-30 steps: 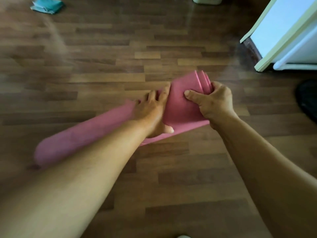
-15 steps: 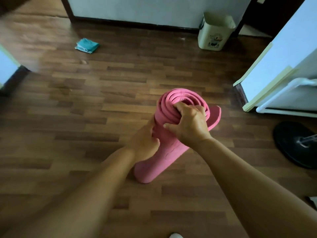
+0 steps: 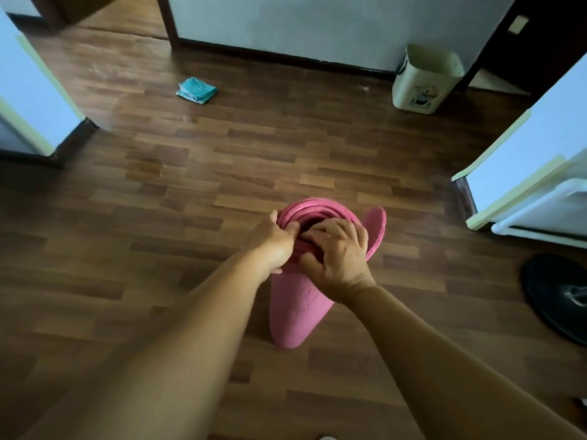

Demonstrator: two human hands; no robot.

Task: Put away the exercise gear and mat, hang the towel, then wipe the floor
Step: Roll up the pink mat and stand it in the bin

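Observation:
A pink rolled exercise mat [image 3: 295,309] stands on end on the wooden floor, its loose outer flap sticking out to the right. My left hand [image 3: 273,241] grips the left rim of the roll's top. My right hand [image 3: 336,254] lies over the top of the roll, fingers curled into its open coils. A folded teal towel [image 3: 197,89] lies on the floor far back, left of centre.
A cream waste bin [image 3: 422,81] stands against the back wall at the right. A black round base [image 3: 556,293] sits on the floor at the right. White doors or panels flank both sides [image 3: 540,160]. A wet-looking patch [image 3: 149,168] marks the floor.
The mat went from lying sideways in both hands to standing upright on the floor. My left hand rose from the roll's side to its top rim; my right hand stayed on top.

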